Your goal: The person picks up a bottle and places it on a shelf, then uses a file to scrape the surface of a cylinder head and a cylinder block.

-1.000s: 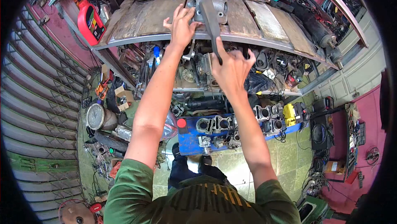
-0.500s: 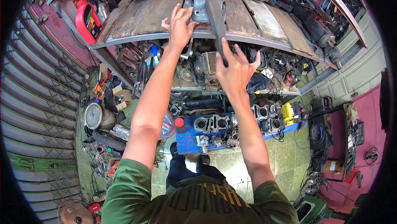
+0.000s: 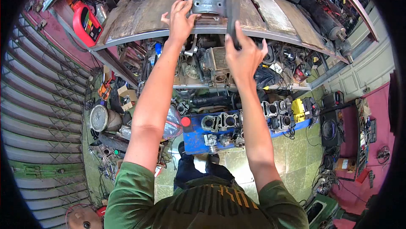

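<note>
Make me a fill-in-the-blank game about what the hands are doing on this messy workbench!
The left hand rests on a grey metal ___ part.
The right hand grips a dark ___ standing up from it.
The jug at the bench's left end is ___.
Below, cylinder blocks sit on a ___ stand.

Missing words: engine; bar; red; blue

A grey metal engine casting (image 3: 207,1) with round bores lies on the far top shelf (image 3: 139,17); its long dark arm (image 3: 232,4) points toward the near edge.
</note>
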